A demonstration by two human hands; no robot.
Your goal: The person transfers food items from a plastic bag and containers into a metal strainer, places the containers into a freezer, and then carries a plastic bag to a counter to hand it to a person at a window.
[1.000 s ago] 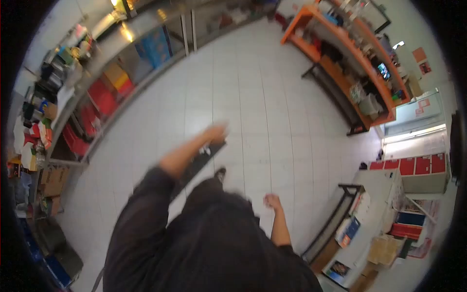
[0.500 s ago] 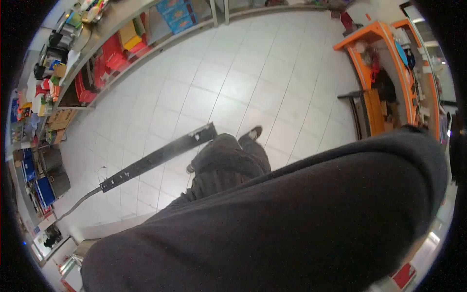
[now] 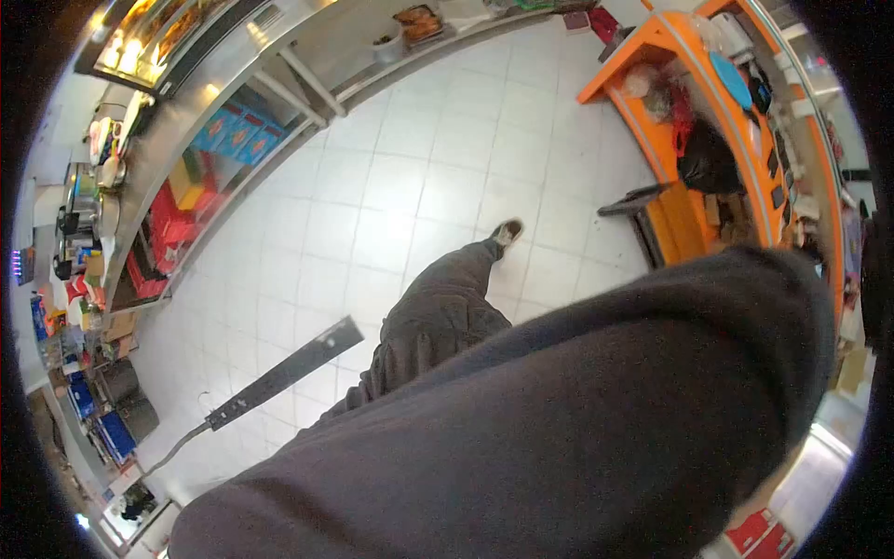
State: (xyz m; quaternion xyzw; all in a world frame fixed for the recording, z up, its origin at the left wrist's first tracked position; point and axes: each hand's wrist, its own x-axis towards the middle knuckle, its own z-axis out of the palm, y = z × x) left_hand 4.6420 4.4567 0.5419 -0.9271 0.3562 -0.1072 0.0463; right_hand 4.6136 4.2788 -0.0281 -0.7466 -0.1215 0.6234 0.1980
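Note:
A dark sleeve (image 3: 559,382) fills the lower middle and right of the head view, and it hides whatever lies behind it. Neither my left hand nor my right hand shows. Below the torso, dark trousers (image 3: 438,303) and one shoe (image 3: 507,231) stand out against the white tiled floor (image 3: 391,177). A long dark flat bar (image 3: 284,373) lies on the tiles to the left of the legs, with a cable (image 3: 177,449) running from its lower left end.
An orange shelf unit (image 3: 643,47) stands at the right, with a dark-framed stool-like object (image 3: 643,219) beside it. Along the upper left runs a metal counter (image 3: 200,116) with red boxes (image 3: 168,224) and blue boxes (image 3: 237,133) beneath.
The view has shifted: the bar now appears lower and further left, and the orange unit sits further left. One shoe is stretched forward; the other no longer shows. More of the counter is visible.

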